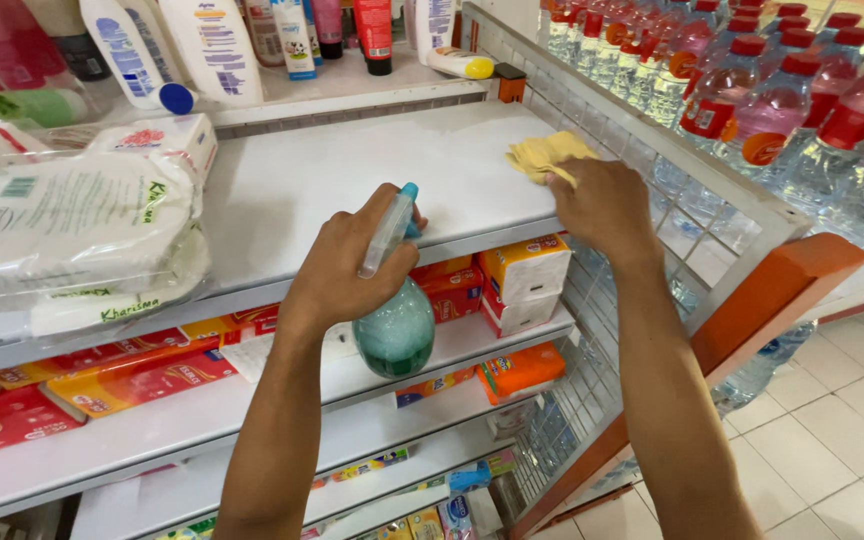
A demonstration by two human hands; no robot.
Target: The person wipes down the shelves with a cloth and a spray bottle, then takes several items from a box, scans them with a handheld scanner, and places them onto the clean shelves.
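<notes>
In the middle of the frame the left hand (pixel 337 275) is wrapped around the neck of a teal spray bottle (pixel 393 325), fingers closed on its clear trigger head, the round body hanging just in front of the white shelf (pixel 352 185). Toward the upper right, the right hand (pixel 602 205) presses flat on a crumpled yellow cloth (pixel 544 155), fingers curled over its near edge, against the shelf's far right corner beside the wire mesh side panel (pixel 652 170). The wiping looks to be underway: the wide bare stretch of shelf shows no obvious dirt, though whether it is wet I cannot tell; the left part remains covered by white plastic-wrapped packs (pixel 72 230). The bottle's liquid looks cloudy green, and it seems fairly full.
</notes>
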